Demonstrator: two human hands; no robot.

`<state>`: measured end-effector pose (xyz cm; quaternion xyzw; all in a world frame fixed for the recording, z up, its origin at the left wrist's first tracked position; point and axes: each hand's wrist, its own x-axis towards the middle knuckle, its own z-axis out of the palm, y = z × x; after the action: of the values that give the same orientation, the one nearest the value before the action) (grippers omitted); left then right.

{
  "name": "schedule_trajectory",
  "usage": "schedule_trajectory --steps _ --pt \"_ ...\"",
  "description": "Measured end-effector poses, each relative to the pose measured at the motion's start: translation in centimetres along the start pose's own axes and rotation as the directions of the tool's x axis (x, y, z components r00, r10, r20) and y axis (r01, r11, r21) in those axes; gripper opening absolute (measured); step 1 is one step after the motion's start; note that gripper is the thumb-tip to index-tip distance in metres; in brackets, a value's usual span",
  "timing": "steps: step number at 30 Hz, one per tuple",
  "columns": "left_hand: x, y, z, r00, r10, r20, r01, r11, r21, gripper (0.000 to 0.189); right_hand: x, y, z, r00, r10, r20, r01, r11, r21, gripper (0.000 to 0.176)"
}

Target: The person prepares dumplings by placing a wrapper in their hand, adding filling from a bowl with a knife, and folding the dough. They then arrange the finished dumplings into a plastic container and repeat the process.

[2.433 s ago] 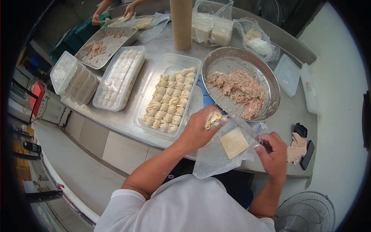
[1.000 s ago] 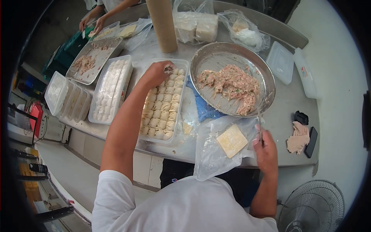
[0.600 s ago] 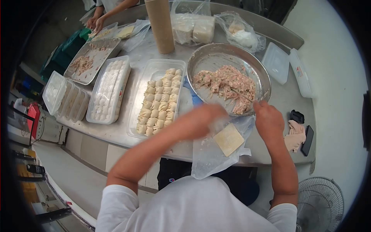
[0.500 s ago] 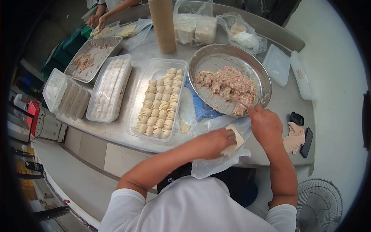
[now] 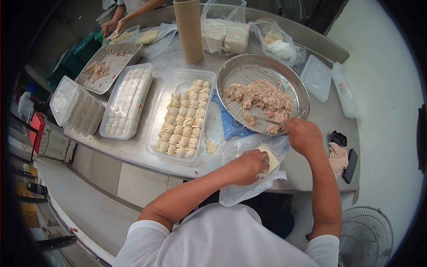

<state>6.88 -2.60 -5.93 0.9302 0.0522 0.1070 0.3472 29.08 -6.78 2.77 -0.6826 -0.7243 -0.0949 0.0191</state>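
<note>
The stack of wrappers (image 5: 272, 156), pale square sheets, lay inside an open plastic bag (image 5: 242, 191) at the near edge of the steel table (image 5: 321, 116), just in front of the person. The left hand (image 5: 249, 165) rested on the stack's near side, its fingers bent and closed over that edge so that only the far corner showed. The right hand (image 5: 302, 135) hovered at the near rim of a round metal bowl (image 5: 249, 66), clenched around a thin utensil (image 5: 268, 120) whose tip reached into the pinkish meat filling (image 5: 260, 95) heaped in the bowl. A blue cloth (image 5: 229, 127) lay partly under the bowl, between it and a clear tray (image 5: 182, 79) to its left. Rows of folded dumplings (image 5: 182, 122) filled the near part of that tray. Farther left stood a second tray (image 5: 128, 100) packed with white pieces, and beyond it a flat metal pan (image 5: 109, 62) with some filling. A cardboard tube (image 5: 189, 29) stood upright behind the trays. At the far corner of the table, another person's hands (image 5: 114, 26) worked.
</note>
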Motion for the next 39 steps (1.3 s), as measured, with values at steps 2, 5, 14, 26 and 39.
schedule_trajectory --steps 2,5,14,26,39 --pt "0.1 0.0 0.1 1.000 -0.019 0.001 0.019 1.000 -0.016 0.027 0.0 0.0 -0.4 0.996 -0.075 0.042 0.073 0.996 0.054 0.019" --pt "0.3 0.2 -0.2 0.999 -0.034 0.014 0.035 0.999 -0.035 0.026 -0.4 1.1 -0.6 0.994 -0.104 0.041 0.098 0.986 0.134 0.016" --pt "-2.9 -2.3 -2.0 0.855 -0.477 -0.205 -0.330 -0.195 -0.924 0.015 -2.1 2.8 -0.8 0.988 0.110 -0.108 -0.036 0.846 0.532 0.015" --pt "-5.2 -1.2 -4.8 0.594 -0.748 -0.296 -0.614 -0.184 -0.768 0.039 -1.3 2.5 -0.8 0.997 0.018 -0.076 0.027 0.832 0.555 0.020" --pt "-0.3 0.3 -6.3 0.728 -0.639 -0.247 -0.558 -0.343 -0.756 0.044 -4.6 -4.2 0.5 0.947 0.077 -0.311 0.092 0.864 0.494 0.033"
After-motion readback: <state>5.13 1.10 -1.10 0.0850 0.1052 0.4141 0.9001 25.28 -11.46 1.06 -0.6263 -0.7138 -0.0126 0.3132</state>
